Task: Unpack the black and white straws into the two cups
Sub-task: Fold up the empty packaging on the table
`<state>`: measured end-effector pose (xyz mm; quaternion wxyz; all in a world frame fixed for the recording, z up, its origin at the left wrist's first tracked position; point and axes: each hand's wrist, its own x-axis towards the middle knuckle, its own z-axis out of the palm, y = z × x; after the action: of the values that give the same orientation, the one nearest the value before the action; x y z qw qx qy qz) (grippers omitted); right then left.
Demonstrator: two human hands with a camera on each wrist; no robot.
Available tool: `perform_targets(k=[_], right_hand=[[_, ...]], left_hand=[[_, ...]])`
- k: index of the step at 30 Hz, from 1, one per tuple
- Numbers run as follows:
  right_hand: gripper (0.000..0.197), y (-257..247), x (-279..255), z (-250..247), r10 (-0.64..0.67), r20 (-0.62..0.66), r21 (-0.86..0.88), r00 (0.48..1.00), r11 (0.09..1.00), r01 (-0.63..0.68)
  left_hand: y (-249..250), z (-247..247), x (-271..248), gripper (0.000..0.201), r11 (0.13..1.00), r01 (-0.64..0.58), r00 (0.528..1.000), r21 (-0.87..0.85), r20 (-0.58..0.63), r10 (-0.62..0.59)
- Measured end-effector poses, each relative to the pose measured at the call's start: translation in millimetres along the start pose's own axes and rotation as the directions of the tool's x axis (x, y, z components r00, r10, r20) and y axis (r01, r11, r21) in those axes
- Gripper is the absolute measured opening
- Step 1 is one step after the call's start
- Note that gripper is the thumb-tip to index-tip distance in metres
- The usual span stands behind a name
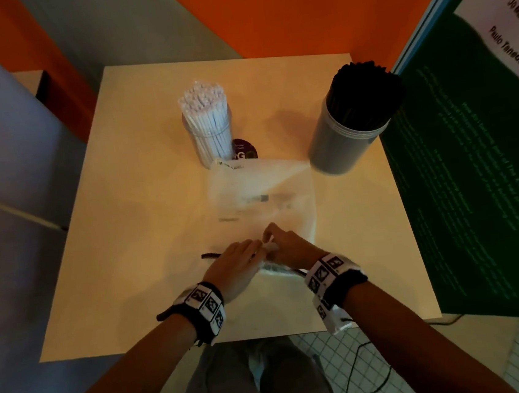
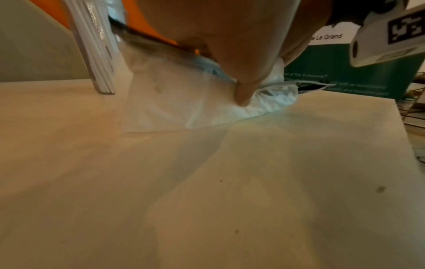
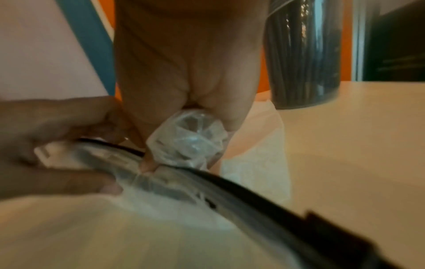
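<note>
Late step, prob the last straw: right hand [image 1: 286,246] fingers bunch crumpled clear wrapper [image 3: 188,140], left hand [image 1: 238,262] pinches bent black straw [image 3: 241,189] at table's [image 1: 128,242] near edge. Next: strip wrapper w/o kinking, drop into grey cup of black straws [image 1: 346,136]; clear cup of white straws [image 1: 210,137] looks full

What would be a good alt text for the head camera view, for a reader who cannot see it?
Seen from above, the left hand and right hand bunch a clear plastic bag on a pale table. Behind stand a cup of white straws and a cup of black straws.
</note>
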<state>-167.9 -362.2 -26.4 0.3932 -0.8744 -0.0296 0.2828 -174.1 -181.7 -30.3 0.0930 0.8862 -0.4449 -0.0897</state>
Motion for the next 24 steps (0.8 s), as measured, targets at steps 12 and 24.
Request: perform_targets(k=[12, 24], right_hand=[[0.032, 4.1, -18.1, 36.2, -0.264, -0.207, -0.588, 0.942, 0.803, 0.096], [0.054, 1.2, -12.9, 25.4, -0.358, -0.059, -0.718, 0.932, 0.664, 0.21]], left_hand=[[-23.2, -0.1, 17.4, 0.023, 0.933, 0.285, 0.957, -0.218, 0.121, -0.264], [-34.9, 3.5, 11.1, 0.021, 0.82, 0.401, 0.905, -0.408, 0.313, -0.287]])
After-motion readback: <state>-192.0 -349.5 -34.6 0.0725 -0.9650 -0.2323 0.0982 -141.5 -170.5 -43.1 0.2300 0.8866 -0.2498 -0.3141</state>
